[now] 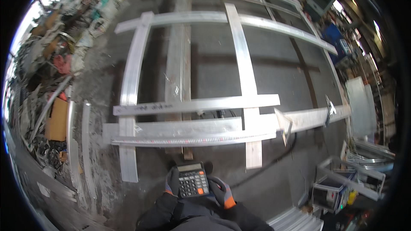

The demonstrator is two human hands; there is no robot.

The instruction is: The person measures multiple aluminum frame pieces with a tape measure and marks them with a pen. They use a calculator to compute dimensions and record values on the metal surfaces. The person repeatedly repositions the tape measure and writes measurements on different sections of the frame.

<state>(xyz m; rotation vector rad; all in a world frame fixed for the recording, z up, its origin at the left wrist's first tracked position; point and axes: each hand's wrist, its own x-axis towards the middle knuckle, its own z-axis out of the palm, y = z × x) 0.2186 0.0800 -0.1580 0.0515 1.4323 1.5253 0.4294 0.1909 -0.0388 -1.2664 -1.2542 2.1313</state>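
Note:
A dark calculator (192, 181) with grey and orange keys is held up near my body, its display at the far end. My left hand (172, 182), in a dark glove, grips its left edge. Against the right edge closes my right hand (221, 191), in a dark glove with an orange cuff; its fingertips are partly hidden. Just beyond the calculator, a graduated measuring strip (192, 140) runs along a silver metal bar (188, 127) that lies crosswise.
More silver bars (242, 55) cross each other ahead over a dark surface. Heaped scrap and bags (83, 38) line the left, beside a cardboard piece (57, 119). At lower right stand a metal-framed box (336, 190) and stacked silver profiles (297, 220).

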